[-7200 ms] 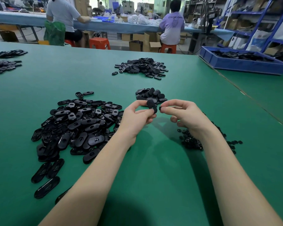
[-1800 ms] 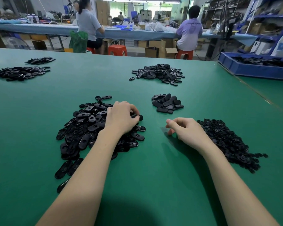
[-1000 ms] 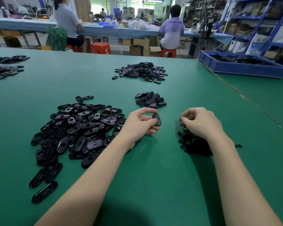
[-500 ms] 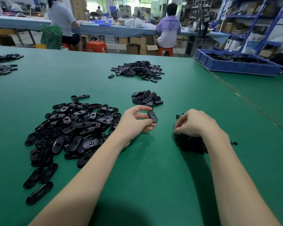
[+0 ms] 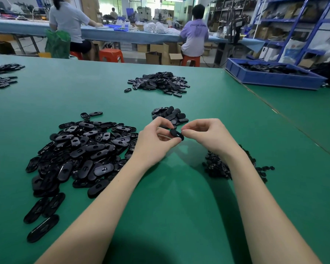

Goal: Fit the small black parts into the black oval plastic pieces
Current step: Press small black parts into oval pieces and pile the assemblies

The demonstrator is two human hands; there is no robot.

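- The left hand (image 5: 156, 143) pinches 1 black oval piece (image 5: 176, 134) above the green desk (image 5: 179, 206), its long axis slanting down to the right.
- The right hand (image 5: 208, 137), fingertips pinched together, meets the oval's right end; any small part there is hidden.

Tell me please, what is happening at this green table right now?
A person is assembling small plastic parts by hand. The left hand holds one black oval piece above the green table, and the right hand brings its pinched fingertips to that piece; any small part between them is hidden. A large pile of oval pieces lies to the left, a heap of small black parts under the right wrist, and a small pile just beyond the hands.
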